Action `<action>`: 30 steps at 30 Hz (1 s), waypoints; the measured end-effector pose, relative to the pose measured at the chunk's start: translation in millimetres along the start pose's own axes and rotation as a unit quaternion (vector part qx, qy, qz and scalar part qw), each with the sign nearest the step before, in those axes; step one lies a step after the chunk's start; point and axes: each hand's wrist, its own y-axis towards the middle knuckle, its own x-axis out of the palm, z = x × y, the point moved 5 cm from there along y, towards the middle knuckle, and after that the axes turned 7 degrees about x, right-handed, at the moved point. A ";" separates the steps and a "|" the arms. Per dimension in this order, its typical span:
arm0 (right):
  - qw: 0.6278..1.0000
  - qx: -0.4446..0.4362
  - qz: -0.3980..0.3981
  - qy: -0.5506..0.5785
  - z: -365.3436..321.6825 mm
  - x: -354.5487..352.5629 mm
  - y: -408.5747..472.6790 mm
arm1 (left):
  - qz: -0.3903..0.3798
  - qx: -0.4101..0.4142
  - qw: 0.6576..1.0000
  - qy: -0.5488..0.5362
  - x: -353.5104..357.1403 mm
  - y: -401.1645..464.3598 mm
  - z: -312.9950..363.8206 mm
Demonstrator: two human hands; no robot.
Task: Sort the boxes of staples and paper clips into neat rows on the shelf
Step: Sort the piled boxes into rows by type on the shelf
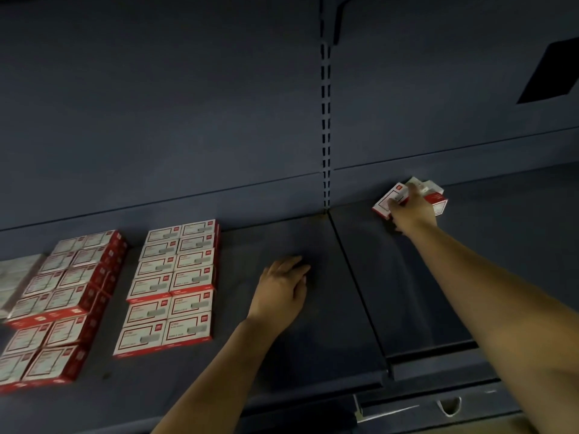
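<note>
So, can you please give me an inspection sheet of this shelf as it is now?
Surface: dark blue shelf, two panels meeting at a seam.
Job's things: two neat blocks of boxes at left; loose boxes at back right, askew.
Clutter: nothing seen.
Hands: left hand rests flat on the shelf; right hand reaches onto the loose boxes, grip unclear.
Cables: nothing seen.
Surroundings: slotted upright on the back panel.

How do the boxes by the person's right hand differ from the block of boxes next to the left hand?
The boxes under the right hand form a loose pile, tilted and overlapping; the block by the left hand lies flat in two straight columns. The pile is few boxes, the block many. The pile sits far back, the block reaches the front. Both are red and white.
</note>
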 end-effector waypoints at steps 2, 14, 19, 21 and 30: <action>0.999 -0.027 0.011 -0.038 -0.8 1.9 -3.4 | -0.007 -0.006 1.000 0.002 -0.9 -0.1 0.6; 0.991 -0.067 -0.061 -0.098 -4.9 17.9 -25.0 | -0.001 0.003 1.000 -0.002 -1.6 -0.3 1.8; 0.965 -0.102 -0.181 -0.162 -4.4 19.8 -27.8 | 0.006 -0.001 1.000 -0.013 -2.9 -1.5 0.0; 0.963 -0.124 -0.175 -0.164 -2.3 19.5 -31.1 | 0.012 0.004 1.000 -0.015 -3.9 -1.4 0.9; 0.965 -0.222 -0.102 -0.097 9.7 23.1 -84.6 | 0.042 0.016 0.998 -0.051 -11.3 0.5 1.0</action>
